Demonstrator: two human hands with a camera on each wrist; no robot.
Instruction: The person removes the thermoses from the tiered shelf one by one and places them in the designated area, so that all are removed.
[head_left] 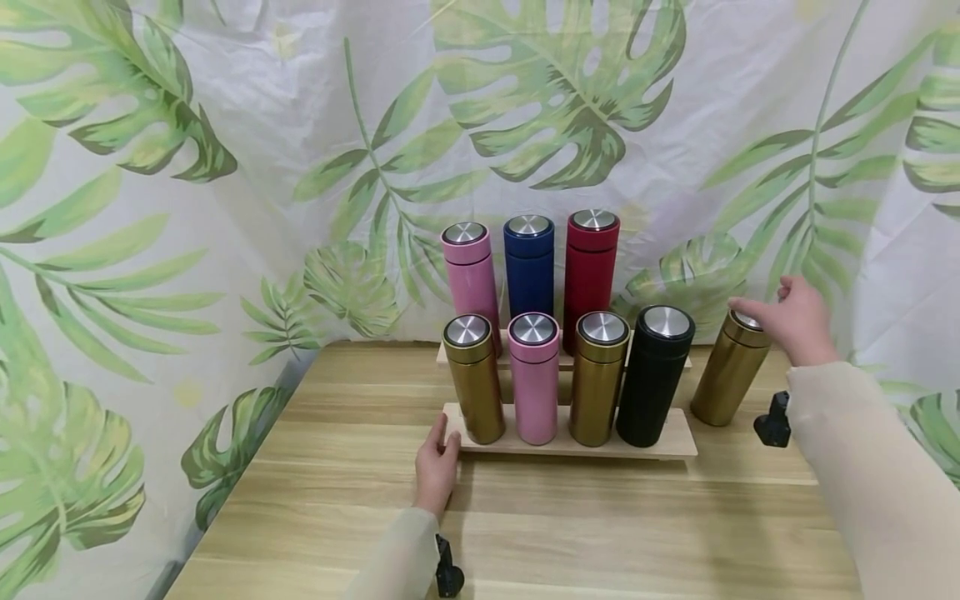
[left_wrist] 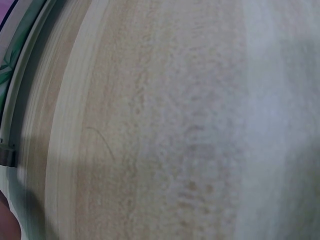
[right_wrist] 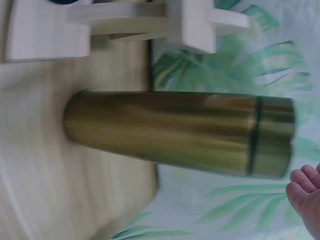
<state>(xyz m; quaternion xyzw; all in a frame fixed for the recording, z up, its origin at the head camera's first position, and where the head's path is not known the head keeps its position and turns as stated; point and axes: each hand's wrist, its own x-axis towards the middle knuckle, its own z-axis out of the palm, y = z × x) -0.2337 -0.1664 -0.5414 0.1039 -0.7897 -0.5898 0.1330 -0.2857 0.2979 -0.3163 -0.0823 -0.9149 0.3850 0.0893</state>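
My right hand is at the lid of a gold thermos bottle that stands on the table right of the rack. One extended digit crosses above the lid in the head view. In the right wrist view, the visible fingers are bent and sit just off the lid's edge. At the left end of the front wooden shelf, my left hand rests with fairly straight fingers. That shelf carries a gold bottle, a pink bottle, another gold bottle and a black bottle.
Behind, the rear shelf holds a pink bottle, a blue bottle and a red bottle. A leaf-patterned cloth hangs behind the wooden table. The left wrist view shows mostly tabletop.
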